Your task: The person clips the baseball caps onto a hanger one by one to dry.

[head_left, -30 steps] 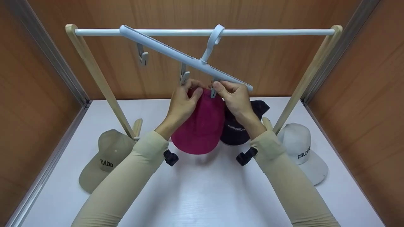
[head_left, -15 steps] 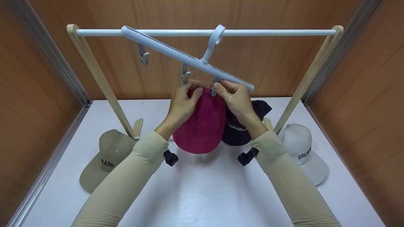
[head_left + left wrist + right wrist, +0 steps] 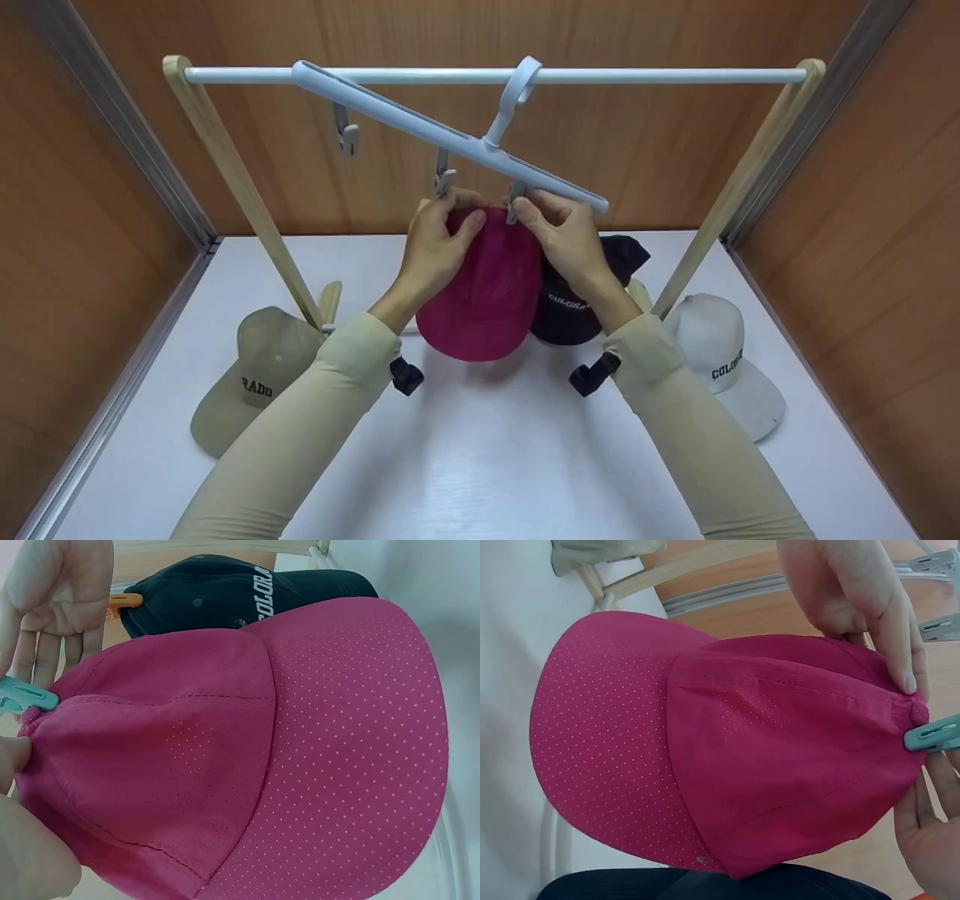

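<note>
A magenta cap point(image 3: 480, 292) hangs brim-down below a pale blue hanger point(image 3: 450, 142) that tilts down to the right. My left hand point(image 3: 435, 236) pinches the cap's crown edge, thumb in front. A teal clip point(image 3: 934, 733) sits on the top of the crown, beside the button. My right hand point(image 3: 562, 240) has its thumb and index finger at this clip and appears to pinch its upper part. In the left wrist view, the right hand's other fingers point(image 3: 46, 652) lie behind the cap.
A dark cap point(image 3: 210, 596) with white lettering hangs behind, from an orange clip point(image 3: 124, 601). Two other clips hang at left, one of them a grey clip point(image 3: 347, 139). The hanger hooks over a white rod point(image 3: 660, 76). A beige cap point(image 3: 262, 360) and a white cap point(image 3: 712, 352) flank the rack.
The magenta cap and its clip have risen slightly and shifted a little right, while the view itself moved a bit. Both hands keep nearly the same hold.
</note>
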Demonstrator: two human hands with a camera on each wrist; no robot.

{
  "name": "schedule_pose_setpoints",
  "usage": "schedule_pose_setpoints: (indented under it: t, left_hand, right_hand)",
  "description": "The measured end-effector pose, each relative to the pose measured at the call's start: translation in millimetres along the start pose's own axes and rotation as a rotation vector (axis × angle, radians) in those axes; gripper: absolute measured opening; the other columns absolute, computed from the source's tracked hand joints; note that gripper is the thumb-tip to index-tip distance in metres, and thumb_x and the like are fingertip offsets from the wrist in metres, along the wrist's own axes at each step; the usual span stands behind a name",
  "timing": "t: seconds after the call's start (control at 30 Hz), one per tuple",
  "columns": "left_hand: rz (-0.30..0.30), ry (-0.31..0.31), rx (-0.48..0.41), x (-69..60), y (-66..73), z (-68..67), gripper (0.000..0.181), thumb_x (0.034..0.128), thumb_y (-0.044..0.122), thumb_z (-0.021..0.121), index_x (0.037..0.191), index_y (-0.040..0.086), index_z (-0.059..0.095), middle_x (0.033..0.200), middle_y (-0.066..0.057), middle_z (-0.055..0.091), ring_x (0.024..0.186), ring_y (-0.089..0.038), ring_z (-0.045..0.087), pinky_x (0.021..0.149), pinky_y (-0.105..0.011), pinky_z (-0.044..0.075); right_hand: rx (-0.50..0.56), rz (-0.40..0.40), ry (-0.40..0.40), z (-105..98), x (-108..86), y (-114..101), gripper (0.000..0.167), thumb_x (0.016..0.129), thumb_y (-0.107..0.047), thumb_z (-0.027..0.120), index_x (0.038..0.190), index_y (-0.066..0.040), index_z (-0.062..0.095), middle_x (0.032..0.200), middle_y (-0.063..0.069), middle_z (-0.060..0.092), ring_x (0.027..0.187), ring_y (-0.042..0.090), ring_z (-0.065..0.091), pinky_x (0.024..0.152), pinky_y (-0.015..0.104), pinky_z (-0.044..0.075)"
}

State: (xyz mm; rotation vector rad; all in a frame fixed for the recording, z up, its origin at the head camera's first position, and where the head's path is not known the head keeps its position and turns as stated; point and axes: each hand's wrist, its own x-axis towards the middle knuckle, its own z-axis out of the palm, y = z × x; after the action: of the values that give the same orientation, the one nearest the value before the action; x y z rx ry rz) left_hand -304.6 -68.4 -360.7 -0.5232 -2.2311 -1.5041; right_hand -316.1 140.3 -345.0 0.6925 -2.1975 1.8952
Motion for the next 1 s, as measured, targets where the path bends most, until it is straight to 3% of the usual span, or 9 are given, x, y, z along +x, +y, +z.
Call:
schedule_pose_setpoints:
  t: [0.23, 0.57, 0.8, 1.0]
  left_hand:
    - [-0.024, 0.016, 0.001, -2.3, -4.6, -4.8, 0.021, 0.1064, 0.018, 0.067, 0.126, 0.013, 0.072, 0.121, 0.003, 0.074, 0.116, -0.015, 0.049, 0.100, -0.037, 0.044]
    - [-0.011, 0.031, 0.004, -5.2, -9.2, -12.8, 0.023, 0.1056, 0.017, 0.068, 0.128, 0.013, 0.071, 0.122, 0.005, 0.073, 0.121, -0.015, 0.047, 0.102, -0.038, 0.043]
    - [-0.020, 0.021, 0.010, -8.7, -13.4, -18.4, 0.025, 0.1049, 0.018, 0.069, 0.130, 0.014, 0.068, 0.126, 0.004, 0.069, 0.125, -0.014, 0.045, 0.106, -0.036, 0.047]
    - [-0.029, 0.021, 0.029, -13.7, -19.1, -25.8, 0.030, 0.1040, 0.019, 0.070, 0.134, 0.014, 0.066, 0.129, 0.001, 0.067, 0.128, -0.018, 0.047, 0.109, -0.042, 0.049]
  right_hand:
    - [-0.081, -0.033, 0.040, -1, -4.2, -1, 0.039, 0.105, -0.028, 0.071, 0.138, -0.009, 0.071, 0.129, 0.005, 0.076, 0.120, 0.017, 0.070, 0.100, 0.033, 0.056]
    - [-0.292, -0.128, 0.116, -7, -19.8, -2, 0.032, 0.102, -0.026, 0.074, 0.129, -0.010, 0.077, 0.121, 0.002, 0.078, 0.108, 0.014, 0.075, 0.093, 0.027, 0.059]
    - [-0.346, -0.134, 0.055, -16, -30.7, -2, 0.030, 0.104, -0.018, 0.071, 0.133, -0.009, 0.075, 0.127, 0.003, 0.076, 0.111, 0.015, 0.073, 0.091, 0.023, 0.058]
    - [-0.377, -0.134, -0.030, -21, -39.1, -1, 0.035, 0.104, -0.014, 0.070, 0.138, -0.010, 0.071, 0.131, 0.003, 0.074, 0.111, 0.015, 0.074, 0.094, 0.031, 0.060]
